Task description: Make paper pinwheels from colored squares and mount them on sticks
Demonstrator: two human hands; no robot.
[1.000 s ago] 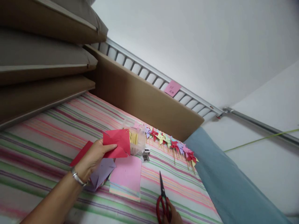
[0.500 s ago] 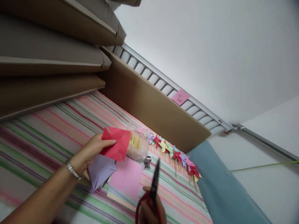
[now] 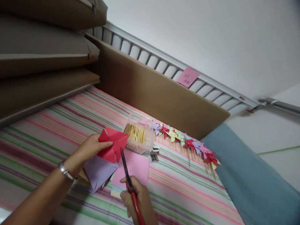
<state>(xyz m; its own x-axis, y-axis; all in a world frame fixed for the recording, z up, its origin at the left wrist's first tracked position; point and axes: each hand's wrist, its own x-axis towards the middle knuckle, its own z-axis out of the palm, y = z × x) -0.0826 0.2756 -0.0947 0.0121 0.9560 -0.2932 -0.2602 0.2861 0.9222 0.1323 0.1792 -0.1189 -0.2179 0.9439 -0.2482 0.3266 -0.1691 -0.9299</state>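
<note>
My left hand [image 3: 96, 146] pinches a red paper square [image 3: 112, 145] that has slits cut in from its corners. In my right hand [image 3: 138, 200] are scissors [image 3: 127, 175] with red handles, their dark blades pointing up at the red paper's lower right edge. Below the red paper lies a purple paper square [image 3: 99, 173], also slit at its corners, on top of other coloured sheets. Beside it a stack of paper squares with a pink one [image 3: 136, 165] on top rests on the striped cloth [image 3: 187, 193].
Behind the papers stands a clear plastic box [image 3: 148, 137] of thin wooden sticks [image 3: 134, 133]. A small box of pins [image 3: 154, 155] sits beside it. Finished paper pinwheels [image 3: 189, 143] line the cardboard panel [image 3: 150, 81]. Cushioned boards [image 3: 47, 62] rise at left.
My right hand has raised the scissors up and left, bringing the blades to the red paper. My left hand keeps the paper pinched. The view has shifted a little.
</note>
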